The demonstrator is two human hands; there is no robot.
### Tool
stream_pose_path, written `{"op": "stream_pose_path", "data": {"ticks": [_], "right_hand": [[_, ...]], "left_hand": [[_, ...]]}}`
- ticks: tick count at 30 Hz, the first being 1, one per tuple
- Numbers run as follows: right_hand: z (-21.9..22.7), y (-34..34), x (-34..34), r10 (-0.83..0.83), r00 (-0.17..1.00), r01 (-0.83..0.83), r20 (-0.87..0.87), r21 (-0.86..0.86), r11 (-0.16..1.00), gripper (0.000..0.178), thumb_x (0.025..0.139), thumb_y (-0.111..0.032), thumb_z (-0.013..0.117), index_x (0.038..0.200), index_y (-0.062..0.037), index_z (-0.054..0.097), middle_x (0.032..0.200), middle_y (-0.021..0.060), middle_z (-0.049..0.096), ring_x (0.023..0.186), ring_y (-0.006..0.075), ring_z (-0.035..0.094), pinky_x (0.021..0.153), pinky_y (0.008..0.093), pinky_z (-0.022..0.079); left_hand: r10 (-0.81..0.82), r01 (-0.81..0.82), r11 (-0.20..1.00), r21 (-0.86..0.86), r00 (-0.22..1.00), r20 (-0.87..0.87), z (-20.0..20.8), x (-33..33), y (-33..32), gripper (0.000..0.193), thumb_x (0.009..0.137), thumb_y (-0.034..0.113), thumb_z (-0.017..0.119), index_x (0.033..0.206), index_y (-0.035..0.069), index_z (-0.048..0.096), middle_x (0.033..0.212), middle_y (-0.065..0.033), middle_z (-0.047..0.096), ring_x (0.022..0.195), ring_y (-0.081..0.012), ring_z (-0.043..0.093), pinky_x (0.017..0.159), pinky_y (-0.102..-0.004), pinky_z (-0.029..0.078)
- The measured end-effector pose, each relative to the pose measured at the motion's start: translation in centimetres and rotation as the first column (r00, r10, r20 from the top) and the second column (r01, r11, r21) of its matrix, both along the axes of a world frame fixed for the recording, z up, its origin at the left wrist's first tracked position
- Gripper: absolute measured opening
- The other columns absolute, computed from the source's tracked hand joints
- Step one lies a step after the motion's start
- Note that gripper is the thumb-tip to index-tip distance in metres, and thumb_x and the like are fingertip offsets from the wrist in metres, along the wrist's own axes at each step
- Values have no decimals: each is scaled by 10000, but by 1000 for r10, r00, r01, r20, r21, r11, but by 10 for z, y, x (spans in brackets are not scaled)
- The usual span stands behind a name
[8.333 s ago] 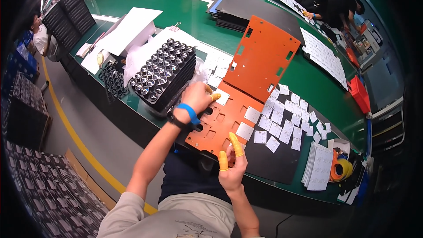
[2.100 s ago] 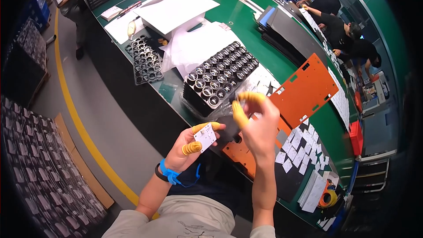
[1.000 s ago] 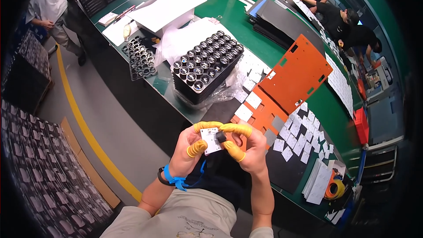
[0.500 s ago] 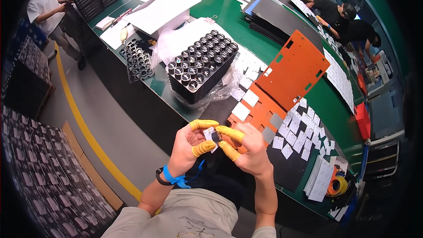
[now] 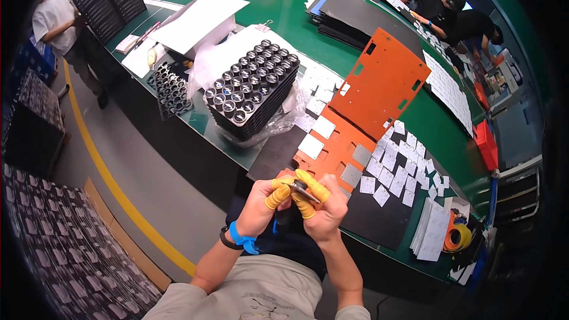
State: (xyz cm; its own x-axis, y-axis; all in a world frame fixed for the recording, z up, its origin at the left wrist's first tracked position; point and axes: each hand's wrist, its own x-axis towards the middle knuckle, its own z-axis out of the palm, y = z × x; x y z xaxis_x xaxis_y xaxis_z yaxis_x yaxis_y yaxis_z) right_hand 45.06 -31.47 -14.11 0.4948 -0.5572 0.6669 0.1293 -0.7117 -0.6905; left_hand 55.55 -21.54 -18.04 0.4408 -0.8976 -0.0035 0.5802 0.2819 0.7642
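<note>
In front of my chest I hold a small thin square plate with a black round part on it point(image 5: 303, 191), seen nearly edge-on. My left hand point(image 5: 261, 201) pinches its left side. My right hand point(image 5: 324, 206) grips its right side from above and below. Both hands wear yellow finger covers on thumb and forefinger, and a blue band circles my left wrist. Just beyond the hands lies an orange fixture board point(image 5: 336, 146) holding several white and grey square plates, its orange lid point(image 5: 380, 83) raised behind it.
A stacked black tray point(image 5: 252, 83) of round black parts stands left of the fixture in clear plastic. Loose white square plates point(image 5: 398, 169) lie on a black mat at right, near tape rolls point(image 5: 455, 238). Co-workers point(image 5: 447, 15) sit at the far right; another person point(image 5: 59, 26) stands left.
The plate has turned from showing its white face to nearly edge-on, and both hands have rotated with it. My head view has shifted, so the table things sit farther left.
</note>
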Motion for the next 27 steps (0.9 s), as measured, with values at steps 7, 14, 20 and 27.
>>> {"op": "stream_pose_path", "data": {"ticks": [7,14,20,27], "right_hand": [[-17,-8,-10,-1,979,-9,-202,-50,999,437,806,-147,816,1192,17,692,789,57,516,674,212,487,611,338,403],[-24,-24,-49,-193,946,215,-260,61,975,571,821,-19,771,1366,13,602,780,29,396,621,142,392,541,288,350],[-28,-30,-64,-191,955,208,-225,56,976,504,877,-40,736,1361,15,606,765,13,364,620,117,374,527,268,317],[1,-61,-48,-271,932,276,-242,-13,961,403,928,-95,687,1320,-16,641,771,-13,406,671,104,405,605,268,375]], "left_hand": [[214,-231,973,24,931,296,10,13,-18,220,952,163,727,926,-51,682,884,6,551,763,-64,560,681,-197,469],[-35,-448,836,317,532,846,-6,63,-42,299,841,279,810,893,-14,775,682,-98,565,560,-183,498,556,-337,417],[-281,-252,851,461,524,804,-26,72,-60,378,853,321,803,892,-51,750,688,-187,639,582,-245,616,579,-382,471],[-331,-205,780,592,667,667,-19,62,-59,423,856,344,808,859,-75,746,597,-168,617,519,-200,588,539,-359,471]]}}
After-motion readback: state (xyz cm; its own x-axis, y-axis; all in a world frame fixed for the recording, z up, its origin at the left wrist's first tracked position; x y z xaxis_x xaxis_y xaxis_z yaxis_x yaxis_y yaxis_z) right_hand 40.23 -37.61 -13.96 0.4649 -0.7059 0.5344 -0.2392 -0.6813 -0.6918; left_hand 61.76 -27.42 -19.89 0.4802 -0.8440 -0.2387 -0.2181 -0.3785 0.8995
